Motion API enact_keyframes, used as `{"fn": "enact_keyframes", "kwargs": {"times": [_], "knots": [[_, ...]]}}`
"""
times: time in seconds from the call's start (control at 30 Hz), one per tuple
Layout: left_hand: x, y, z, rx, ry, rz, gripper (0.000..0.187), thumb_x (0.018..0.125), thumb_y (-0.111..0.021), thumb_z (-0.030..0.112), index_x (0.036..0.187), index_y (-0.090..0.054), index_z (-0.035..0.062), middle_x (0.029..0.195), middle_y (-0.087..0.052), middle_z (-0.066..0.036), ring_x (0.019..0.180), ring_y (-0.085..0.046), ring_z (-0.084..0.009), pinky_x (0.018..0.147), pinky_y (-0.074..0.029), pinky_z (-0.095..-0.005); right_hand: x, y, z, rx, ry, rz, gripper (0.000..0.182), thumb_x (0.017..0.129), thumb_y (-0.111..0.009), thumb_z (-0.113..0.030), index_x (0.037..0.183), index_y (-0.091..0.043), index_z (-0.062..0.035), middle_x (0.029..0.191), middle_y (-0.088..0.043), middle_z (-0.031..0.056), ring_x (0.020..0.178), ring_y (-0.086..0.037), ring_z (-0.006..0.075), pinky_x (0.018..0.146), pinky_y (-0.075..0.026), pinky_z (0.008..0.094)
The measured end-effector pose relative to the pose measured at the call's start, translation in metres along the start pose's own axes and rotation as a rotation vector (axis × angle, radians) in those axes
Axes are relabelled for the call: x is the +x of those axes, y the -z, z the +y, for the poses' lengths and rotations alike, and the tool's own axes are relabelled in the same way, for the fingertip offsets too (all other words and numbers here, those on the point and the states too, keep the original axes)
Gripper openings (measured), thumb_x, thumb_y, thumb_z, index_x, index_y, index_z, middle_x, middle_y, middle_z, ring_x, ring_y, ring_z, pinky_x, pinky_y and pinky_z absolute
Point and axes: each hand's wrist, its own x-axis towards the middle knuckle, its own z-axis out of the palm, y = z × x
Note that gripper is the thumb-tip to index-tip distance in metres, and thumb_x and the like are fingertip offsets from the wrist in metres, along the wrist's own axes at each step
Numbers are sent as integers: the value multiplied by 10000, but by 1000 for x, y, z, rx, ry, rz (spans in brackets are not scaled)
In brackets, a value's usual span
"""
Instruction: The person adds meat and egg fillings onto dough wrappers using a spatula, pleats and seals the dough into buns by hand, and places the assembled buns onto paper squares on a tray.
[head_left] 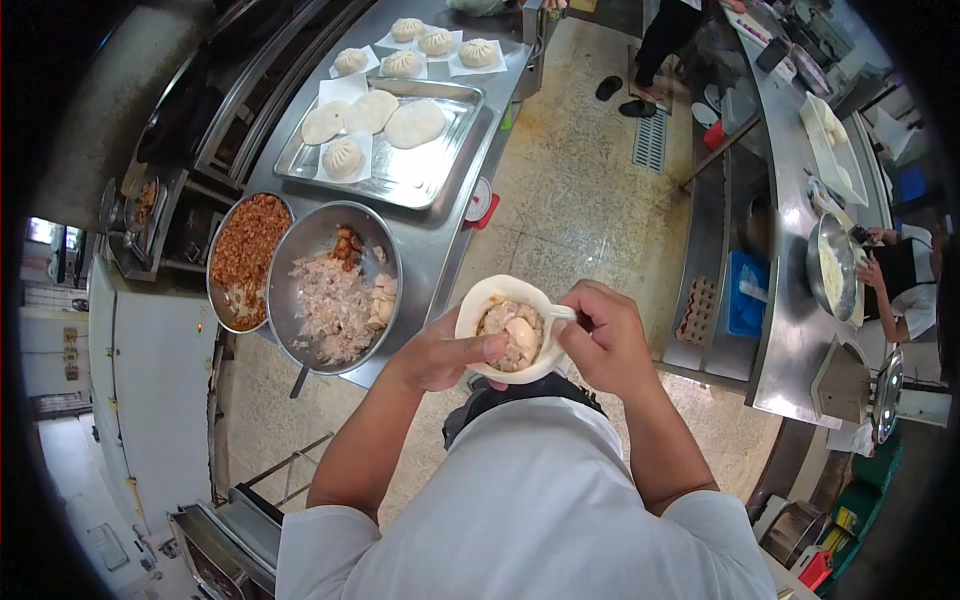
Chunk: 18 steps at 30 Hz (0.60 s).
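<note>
A round white dough wrapper rests in my left hand, which cups it from the side and below. Pale minced meat filling with a pinkish-orange piece on top sits inside it, and my left thumb lies over the filling. My right hand pinches the wrapper's right edge, pulling a bit of dough outward. To the left, a metal bowl holds minced meat, browned chunks and pale pieces. Beside that bowl is a pan of reddish-brown chopped filling.
A metal tray carries flat dough wrappers and a pleated bun; several more buns sit on paper squares behind it. Across the aisle, a person works at a steel counter. Another person stands farther back.
</note>
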Motion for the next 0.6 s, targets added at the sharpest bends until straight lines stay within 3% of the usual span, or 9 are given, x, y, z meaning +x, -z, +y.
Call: {"fn": "enact_keyframes", "kwargs": {"times": [0.07, 0.17, 0.27, 0.4, 0.47, 0.6], "knots": [[1, 0, 0, 27, -16, 34, 746, 805, -789, 253, 1410, -408, 39, 1241, -590, -109, 1064, -639, -184, 676, -611, -303, -3, 4, 2, -111, 79, -21, 134, 798, -675, -78, 904, -669, 4, 747, -572, 88, 624, -568, 183, 582, -456, 316], [3, -5, 0, 83, -28, 48, 755, 791, -793, 272, 1403, -414, 41, 1210, -599, -98, 1009, -653, -162, 603, -609, -272, -1, 3, -14, -59, 10, 52, 123, 791, -666, -77, 880, -661, 8, 732, -567, 97, 618, -568, 203, 570, -450, 326], [8, -2, 2, 170, -18, 6, 774, 769, -805, 312, 1394, -426, 56, 1180, -609, -82, 970, -657, -142, 593, -598, -261, 9, 0, -11, -38, 39, 17, 74, 798, -660, -47, 835, -638, 13, 732, -560, 66, 618, -529, 144, 563, -424, 282], [10, 6, 5, 189, 54, 15, 754, 757, -811, 254, 1374, -441, 29, 1172, -613, -92, 1019, -648, -180, 625, -597, -303, 3, 0, 2, -76, 28, -45, 91, 793, -665, -46, 863, -648, 10, 751, -565, 69, 623, -532, 143, 574, -431, 271], [9, 2, 8, 268, 93, 47, 797, 740, -826, 373, 1382, -446, 92, 1155, -616, -60, 944, -648, -114, 546, -558, -239, -1, 2, 4, -147, 104, -51, 110, 784, -670, -46, 875, -641, 10, 760, -565, 68, 625, -531, 147, 577, -434, 265], [9, -8, 15, 302, 93, 84, 786, 738, -827, 382, 1371, -458, 97, 1135, -621, -48, 940, -641, -115, 536, -538, -238, 7, -2, -11, -69, 50, 70, 85, 780, -655, -39, 835, -617, 14, 739, -555, 77, 619, -535, 165, 567, -431, 296]]}}
